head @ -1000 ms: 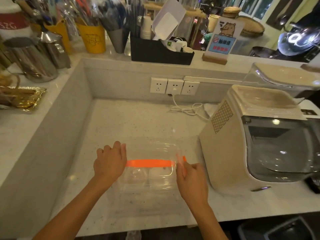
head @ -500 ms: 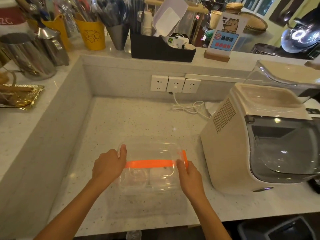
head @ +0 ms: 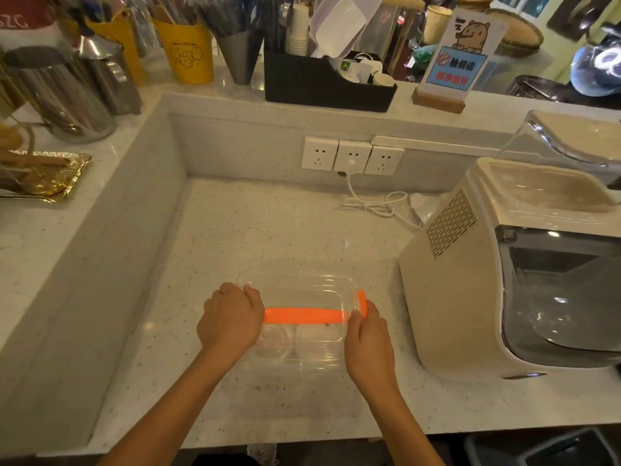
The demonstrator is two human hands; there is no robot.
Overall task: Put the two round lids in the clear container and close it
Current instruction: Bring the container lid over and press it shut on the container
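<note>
A clear plastic container (head: 302, 290) lies on the speckled counter with its clear cover down on top. An orange strip (head: 302, 316) runs across the cover. Two round lids (head: 299, 341) show faintly side by side through the plastic in the near half. My left hand (head: 230, 319) grips the container's left edge, thumb on top. My right hand (head: 366, 334) pinches the right edge where the orange strip bends down the side.
A cream appliance (head: 504, 264) with a dark window stands close on the right. A white cable (head: 373, 205) runs from the wall sockets (head: 351, 158) behind. Raised ledges on the left and back carry metal jugs (head: 57, 92), yellow cups (head: 188, 52) and a black organizer (head: 322, 85).
My left hand shifted from flat on the cover to gripping the left edge. My right hand slid along to the orange strip's end at the right edge.
</note>
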